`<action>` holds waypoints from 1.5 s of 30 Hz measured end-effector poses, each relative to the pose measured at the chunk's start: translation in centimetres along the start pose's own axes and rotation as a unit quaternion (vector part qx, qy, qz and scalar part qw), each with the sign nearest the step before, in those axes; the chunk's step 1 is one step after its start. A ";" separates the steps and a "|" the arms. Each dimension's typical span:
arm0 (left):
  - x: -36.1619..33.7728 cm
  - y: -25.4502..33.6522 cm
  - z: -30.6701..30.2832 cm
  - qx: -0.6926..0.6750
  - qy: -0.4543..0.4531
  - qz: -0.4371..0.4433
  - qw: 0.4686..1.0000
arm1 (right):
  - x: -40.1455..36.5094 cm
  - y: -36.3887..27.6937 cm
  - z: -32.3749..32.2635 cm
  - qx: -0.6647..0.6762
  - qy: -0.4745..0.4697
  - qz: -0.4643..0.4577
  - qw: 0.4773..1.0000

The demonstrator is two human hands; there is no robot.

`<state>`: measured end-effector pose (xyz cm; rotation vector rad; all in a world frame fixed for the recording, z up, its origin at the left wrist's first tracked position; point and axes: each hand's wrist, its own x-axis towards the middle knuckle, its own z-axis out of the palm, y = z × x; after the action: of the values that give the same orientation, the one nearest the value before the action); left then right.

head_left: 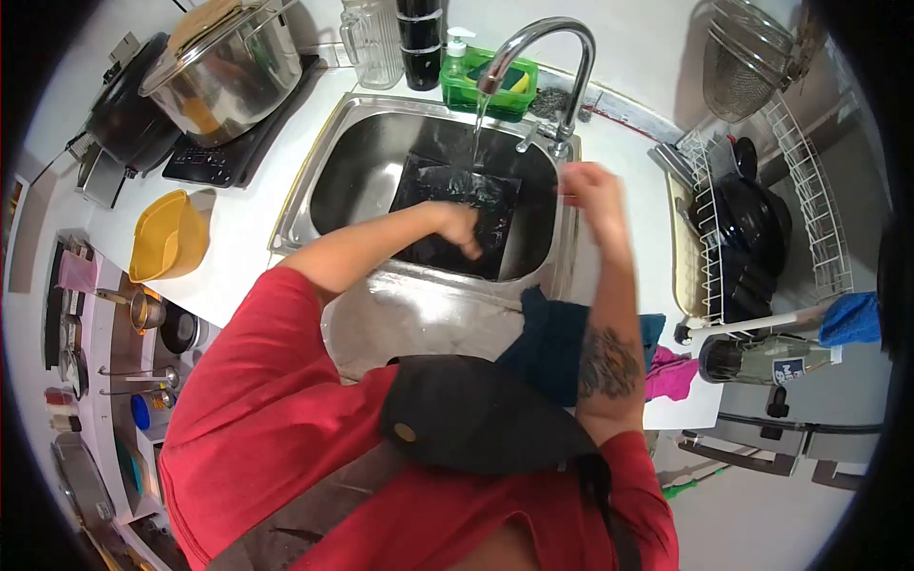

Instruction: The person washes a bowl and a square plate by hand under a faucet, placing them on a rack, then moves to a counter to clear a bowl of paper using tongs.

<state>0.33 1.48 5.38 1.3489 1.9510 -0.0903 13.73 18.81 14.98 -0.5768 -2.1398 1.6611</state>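
Observation:
In the steel sink [328,181] lies a flat black square panel [428,247], wet and streaked with suds. My left hand [457,228] is over its middle, thumb apart from the fingers, which point down toward the surface. Water runs from the curved chrome faucet [543,27] onto the panel's far part. My right hand [595,195] is raised over the sink's right rim, close to the faucet's base, its fingers bent and smeared by motion. The small faucet lever [528,140] stands just to the left of that hand.
A green caddy [519,98] with a soap bottle [457,54] sits behind the sink. A steel pot [233,86] and yellow container [171,238] are at left. The dish rack [804,181] stands right; a dark teal cloth [547,338] hangs by the front edge.

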 end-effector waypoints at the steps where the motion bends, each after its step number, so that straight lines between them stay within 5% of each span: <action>1: -0.2 -1.2 2.6 0.073 -0.006 -0.079 0.994 | 0.8 1.4 3.1 0.121 -0.080 0.045 0.988; 4: -0.2 -4.0 6.2 0.237 -0.076 -0.086 0.965 | 1.5 1.6 9.8 0.231 -0.186 0.145 0.944; 6: -0.5 -4.8 6.1 0.217 -0.082 -0.071 0.970 | 3.3 1.1 12.2 0.267 -0.173 0.150 0.936; 8: 4.2 -8.8 9.9 0.314 -0.062 0.020 0.947 | 4.0 0.2 13.7 0.306 -0.156 0.165 0.924; 9: 6.2 -11.1 12.0 0.456 -0.013 0.113 0.883 | 4.2 -1.1 13.9 0.296 -0.165 0.160 0.927; 12: -0.4 -4.8 7.1 0.454 -0.068 0.102 0.883 | 4.2 -3.6 13.7 0.255 -0.176 0.144 0.940; 13: 1.1 -6.2 8.3 0.328 -0.040 0.101 0.938 | 4.0 -4.2 13.5 0.216 -0.178 0.144 0.949; 24: -5.9 -4.8 3.6 0.248 0.056 0.222 0.941 | 4.5 -4.3 12.6 0.174 -0.205 0.172 0.948; 29: -10.9 -2.0 -1.7 0.254 0.075 0.078 0.961 | 4.7 -7.3 12.2 0.133 -0.291 0.188 0.929; 34: -11.1 -3.5 -7.9 0.195 0.254 0.018 0.947 | 5.1 -9.1 12.0 0.143 -0.303 0.205 0.920; 39: -10.6 -4.3 -9.7 -0.064 0.397 0.137 0.905 | 3.5 -7.5 13.4 0.276 -0.162 0.099 0.942; 40: -9.6 -4.9 -9.7 -0.065 0.400 0.129 0.905 | 3.2 -7.0 14.1 0.324 -0.086 0.073 0.939; 42: -8.3 -6.1 -9.2 -0.141 0.391 0.099 0.904 | 3.8 -5.9 14.6 0.390 -0.093 0.122 0.908; 45: -9.0 -5.2 -8.5 -0.250 0.345 0.021 0.904 | 5.1 -6.6 12.8 0.250 -0.144 0.170 0.942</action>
<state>-7.00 -4.01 15.21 1.1450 2.2719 0.9701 2.12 9.57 18.56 -0.5939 -1.7407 2.5071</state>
